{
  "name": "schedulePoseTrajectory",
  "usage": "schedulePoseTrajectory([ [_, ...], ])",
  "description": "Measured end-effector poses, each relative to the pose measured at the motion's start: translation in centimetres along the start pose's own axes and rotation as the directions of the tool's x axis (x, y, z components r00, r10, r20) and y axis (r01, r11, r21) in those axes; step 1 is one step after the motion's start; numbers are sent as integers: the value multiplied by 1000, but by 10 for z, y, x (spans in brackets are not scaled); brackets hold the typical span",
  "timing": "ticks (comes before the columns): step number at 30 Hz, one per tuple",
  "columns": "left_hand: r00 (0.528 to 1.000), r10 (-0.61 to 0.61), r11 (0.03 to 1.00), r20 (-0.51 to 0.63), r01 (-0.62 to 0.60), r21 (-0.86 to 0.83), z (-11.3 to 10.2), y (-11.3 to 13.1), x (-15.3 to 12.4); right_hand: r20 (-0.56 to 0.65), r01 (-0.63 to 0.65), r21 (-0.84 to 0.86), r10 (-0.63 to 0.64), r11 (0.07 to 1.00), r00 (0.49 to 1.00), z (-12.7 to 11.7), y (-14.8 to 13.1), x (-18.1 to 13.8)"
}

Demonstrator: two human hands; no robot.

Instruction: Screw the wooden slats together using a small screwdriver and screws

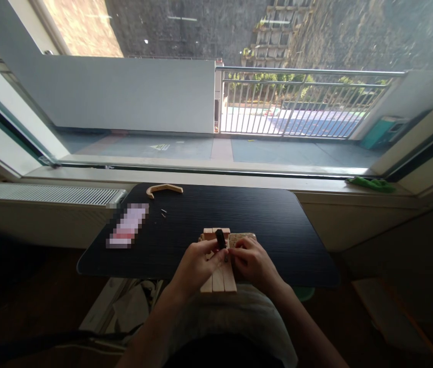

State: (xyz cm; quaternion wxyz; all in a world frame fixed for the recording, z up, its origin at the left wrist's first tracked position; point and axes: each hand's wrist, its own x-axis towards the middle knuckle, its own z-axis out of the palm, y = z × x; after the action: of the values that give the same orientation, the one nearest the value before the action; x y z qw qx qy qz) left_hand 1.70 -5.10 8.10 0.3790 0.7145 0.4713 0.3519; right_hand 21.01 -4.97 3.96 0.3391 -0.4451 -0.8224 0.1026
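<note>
My left hand (201, 261) is closed around a small black piece (220, 238), which stands up between the thumb and fingers. Close beside it, my right hand (253, 258) has its fingers drawn together near the left fingertips; what they pinch is too small to make out. Under both hands lies a piece made of light wooden slats (218, 281), reaching past the table's near edge. A tan block with a speckled surface (239, 236) sits behind the right fingers, partly hidden by them.
On the dark table (285, 220) a bent wooden piece (165, 188) lies at the far left edge. Two small metal pieces (163, 212) and a blurred pinkish rectangle (128, 225) are nearby. A green cloth (371, 184) rests on the windowsill; a radiator (48, 195) stands left.
</note>
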Motion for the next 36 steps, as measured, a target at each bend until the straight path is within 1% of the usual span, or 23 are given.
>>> schedulePoseTrajectory([
  [2, 1000, -5, 1000, 1, 5, -18, 0, 0, 0, 9, 10, -14, -10, 1000, 1000, 0, 0, 0],
  [5, 1000, -1, 999, 0, 1, -34, 1, -1, 0, -8, -7, 58, 7, 998, 1000, 1, 4, 0],
  [7, 1000, 3, 999, -3, -3, -38, 2, -1, 0, -72, -66, 124, 75, 990, 995, -1, 8, -3],
  [9, 1000, 3, 999, 1, -3, -44, 2, -1, 0, -159, -155, 154, 179, 976, 971, -6, 15, -8],
  [12, 1000, 2, 999, 15, -1, -37, 2, -2, 1, -184, -227, 147, 252, 963, 950, -22, 32, -21],
  [14, 1000, 7, 1000, 22, -6, -31, 2, -3, 1, -218, -280, 100, 296, 955, 930, -37, 46, -32],
  [17, 999, 14, 999, 33, -13, -38, 2, -3, 2, -208, -380, -5, 370, 925, 905, -57, 67, -49],
  [19, 999, 20, 999, 34, -18, -39, 2, -2, 2, -214, -399, -32, 384, 916, 898, -65, 78, -56],
  [20, 999, 22, 999, 36, -20, -40, 2, -2, 3, -245, -407, -26, 389, 913, 888, -68, 81, -57],
  [22, 999, 25, 999, 45, -24, -43, 2, 1, 3, -251, -397, -9, 382, 918, 889, -72, 81, -54],
  [25, 997, 32, 998, 64, -28, -58, 2, 6, 4, -164, -302, 20, 301, 953, 939, -76, 67, -36],
  [27, 996, 35, 998, 83, -30, -63, 2, 8, 4, -137, -235, 50, 240, 971, 961, -81, 49, -18],
  [30, 993, 30, 999, 111, -27, -34, 1, 10, 5, -49, -145, 122, 151, 982, 987, -88, 17, 10],
  [34, 992, 21, 998, 123, -27, 51, -1, 9, 8, 85, -16, 205, -1, 979, 996, -93, -21, 40],
  [36, 989, 24, 997, 143, -33, 65, -3, 8, 10, 146, 29, 193, -58, 981, 988, -93, -32, 50],
])
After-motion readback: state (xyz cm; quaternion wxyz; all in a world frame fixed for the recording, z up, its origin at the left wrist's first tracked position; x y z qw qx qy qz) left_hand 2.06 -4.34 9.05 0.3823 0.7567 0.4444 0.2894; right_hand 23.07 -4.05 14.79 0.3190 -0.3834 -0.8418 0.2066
